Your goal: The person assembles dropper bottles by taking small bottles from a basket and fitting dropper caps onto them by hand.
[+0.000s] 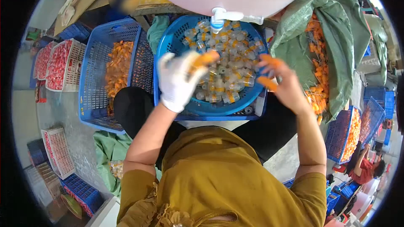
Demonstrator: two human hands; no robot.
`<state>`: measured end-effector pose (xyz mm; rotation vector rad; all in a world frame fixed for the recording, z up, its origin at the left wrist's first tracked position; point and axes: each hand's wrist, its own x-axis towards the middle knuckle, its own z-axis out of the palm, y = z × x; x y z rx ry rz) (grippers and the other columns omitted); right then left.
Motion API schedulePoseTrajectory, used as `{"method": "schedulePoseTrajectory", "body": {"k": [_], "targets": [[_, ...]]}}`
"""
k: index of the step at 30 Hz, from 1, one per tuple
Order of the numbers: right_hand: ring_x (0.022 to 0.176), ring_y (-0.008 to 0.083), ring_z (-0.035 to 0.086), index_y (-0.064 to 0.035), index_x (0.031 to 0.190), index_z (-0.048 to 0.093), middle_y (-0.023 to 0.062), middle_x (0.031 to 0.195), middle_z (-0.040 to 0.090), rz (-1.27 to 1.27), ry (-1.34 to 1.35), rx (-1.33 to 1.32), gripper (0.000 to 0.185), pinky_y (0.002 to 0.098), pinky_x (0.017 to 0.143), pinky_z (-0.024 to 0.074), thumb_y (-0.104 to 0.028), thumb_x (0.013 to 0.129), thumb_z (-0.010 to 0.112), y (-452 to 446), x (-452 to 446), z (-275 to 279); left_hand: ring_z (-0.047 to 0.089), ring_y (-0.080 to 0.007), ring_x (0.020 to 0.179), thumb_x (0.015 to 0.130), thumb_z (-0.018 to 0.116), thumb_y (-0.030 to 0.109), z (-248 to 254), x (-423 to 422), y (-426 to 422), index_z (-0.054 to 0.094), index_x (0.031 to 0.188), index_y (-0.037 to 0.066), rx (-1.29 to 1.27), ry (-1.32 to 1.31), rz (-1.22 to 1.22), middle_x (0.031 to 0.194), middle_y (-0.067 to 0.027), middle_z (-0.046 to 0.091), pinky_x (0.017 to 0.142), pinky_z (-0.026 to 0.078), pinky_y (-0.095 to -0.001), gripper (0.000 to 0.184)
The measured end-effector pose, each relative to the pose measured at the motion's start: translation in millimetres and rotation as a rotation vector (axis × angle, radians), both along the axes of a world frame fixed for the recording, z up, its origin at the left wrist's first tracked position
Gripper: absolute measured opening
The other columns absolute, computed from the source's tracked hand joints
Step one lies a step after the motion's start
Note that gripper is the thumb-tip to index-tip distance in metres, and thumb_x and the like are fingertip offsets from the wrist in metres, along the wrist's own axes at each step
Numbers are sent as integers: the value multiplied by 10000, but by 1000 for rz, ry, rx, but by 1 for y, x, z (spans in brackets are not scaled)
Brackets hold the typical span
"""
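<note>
My left hand (177, 82), in a white glove, is over the left side of a round blue basin (219, 108). Orange shows at its fingertips, but motion blur hides whether this is finger covering or a held piece. My bare right hand (284, 82) hovers at the basin's right rim, thumb and fingers apart, with orange coverings on some fingers; I make out nothing held in it. Between the hands, many small clear plastic pieces with yellow-orange bands (227, 69) fill the basin. A white tap (218, 19) juts out above its far side.
Left of the basin stands a blue crate (86, 96) with orange parts (120, 65). A green woven sack (294, 29) on the right holds more orange parts (320, 67). White crates of red-and-white pieces (61, 65) are far left. Another person (366, 166) is far right.
</note>
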<state>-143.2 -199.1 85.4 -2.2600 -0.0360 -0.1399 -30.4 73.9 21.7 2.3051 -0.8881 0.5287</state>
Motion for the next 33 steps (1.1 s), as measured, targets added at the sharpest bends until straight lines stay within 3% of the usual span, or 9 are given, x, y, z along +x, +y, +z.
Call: {"method": "schedulePoseTrajectory", "body": {"k": [5,8,11,15,21,23,24,27,33], "targets": [[932,122,612,-54,1113,652,61,1042,660,-423,-131,-45,238,268,810,485,-73,876,644,-116,-16,-9,530,-369,1097,733,783,321,31,54,83,569,1211,37,-85,-329,616,1161,-165,609,931,400,-448,596],[1047,236,598,-25,1186,595,156,1177,613,-526,43,-624,292,324,907,461,-95,904,569,-187,-23,-29,609,-332,973,749,743,152,24,53,77,649,1055,26,-114,-116,273,1054,-157,653,899,445,-417,344],[1112,328,555,-22,1194,580,196,1204,578,-466,54,-1012,299,387,937,451,-75,907,518,-219,-18,-58,569,-252,995,790,669,331,-14,30,35,683,965,144,415,37,33,1040,-59,629,935,367,-430,257],[1136,388,498,-20,1162,585,217,1184,547,-392,214,-1403,291,451,929,453,-79,897,479,-239,-18,-70,522,-268,1123,854,563,450,-52,25,-13,706,1006,70,1148,193,45,1097,-105,629,992,293,-515,433],[1015,335,565,-46,1095,600,99,1155,591,-393,-70,-952,235,410,850,467,-61,866,552,-203,-27,-32,623,-302,1012,815,582,442,-77,40,-12,687,1019,45,1246,587,-164,961,-153,682,965,311,-559,459],[829,247,601,-28,1059,602,81,1019,626,-392,-256,-938,203,353,715,475,-55,858,593,-181,-25,-21,660,-312,902,808,604,404,-83,43,-3,646,1004,58,850,555,-27,924,-164,682,960,338,-543,400],[763,189,580,-37,1065,605,60,961,626,-550,-197,-556,193,305,673,464,-64,874,597,-171,-24,-14,661,-333,869,772,665,326,-63,44,-4,589,990,61,607,672,33,905,-174,676,962,382,-464,352],[683,52,517,-68,1082,615,3,873,612,-621,-178,-18,179,193,592,416,-118,911,619,-122,-19,21,620,-169,954,806,670,74,-55,43,-5,566,1171,42,-426,1019,-245,1074,-69,652,908,439,-268,381],[815,64,576,-64,1077,629,-17,900,645,-129,-264,454,238,210,750,461,-51,846,685,24,33,60,567,-112,1017,863,618,26,-12,27,-39,507,1306,3,-921,1169,-330,1151,-21,610,919,437,-243,457]]}}
